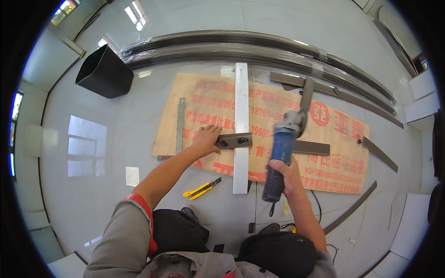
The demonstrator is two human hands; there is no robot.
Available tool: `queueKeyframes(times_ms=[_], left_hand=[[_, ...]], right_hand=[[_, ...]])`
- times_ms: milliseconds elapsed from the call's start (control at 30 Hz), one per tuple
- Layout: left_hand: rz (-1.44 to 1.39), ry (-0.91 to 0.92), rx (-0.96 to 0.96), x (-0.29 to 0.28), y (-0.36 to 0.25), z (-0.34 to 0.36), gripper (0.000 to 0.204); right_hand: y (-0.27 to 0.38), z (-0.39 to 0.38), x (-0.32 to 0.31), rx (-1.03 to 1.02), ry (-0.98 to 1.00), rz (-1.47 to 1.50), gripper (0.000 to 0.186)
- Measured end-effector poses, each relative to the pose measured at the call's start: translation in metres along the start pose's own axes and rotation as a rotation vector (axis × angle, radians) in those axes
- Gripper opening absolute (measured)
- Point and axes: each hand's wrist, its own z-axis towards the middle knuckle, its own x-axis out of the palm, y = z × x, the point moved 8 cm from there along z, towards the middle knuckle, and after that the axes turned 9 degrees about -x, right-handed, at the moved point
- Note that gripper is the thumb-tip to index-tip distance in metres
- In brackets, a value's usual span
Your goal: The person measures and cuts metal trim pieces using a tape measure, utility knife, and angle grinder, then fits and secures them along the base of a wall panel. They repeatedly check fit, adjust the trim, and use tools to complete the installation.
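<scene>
My right hand (286, 174) is wrapped round the body of a blue and black angle grinder (283, 147). The grinder is held above the board, its grey metal head pointing away from me; motion or glare hides the disc's detail. My left hand (206, 140) grips the left end of a short brown metal strip (234, 140), thumb on the near side and fingers on the far side. Two dark marks or fittings show on that strip. It lies crosswise over a long white bar (241, 102). Beneath them is a tan board (211, 99) with red print.
A grey metal ruler-like strip (181, 125) lies on the board's left. Yellow-handled pliers (202, 189) rest on the floor near me. Brown offcuts (381, 154) are scattered at right. Long wrapped profiles (222, 52) run along the back, beside a black bin (105, 74). A cord (319, 204) trails near my right arm.
</scene>
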Motion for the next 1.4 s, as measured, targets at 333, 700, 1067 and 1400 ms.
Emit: queueKeyframes(times_ms=[333,700,1067,1400], left_hand=[[-0.092,-0.112,0.054,0.017,0.004,0.005,0.083],[-0.130,-0.169,0.053,0.013,0.005,0.004,0.079],[-0.133,-0.178,0.054,0.010,0.005,0.003,0.077],[-0.117,-0.172,0.045,0.011,0.005,0.002,0.077]], right_hand=[[-0.092,0.031,0.039,0.108,0.140,0.008,0.047],[-0.105,0.060,0.065,0.170,0.188,-0.011,0.042],[-0.114,0.069,0.073,0.220,0.152,0.055,0.033],[-0.119,0.071,0.075,0.244,0.144,0.050,0.035]])
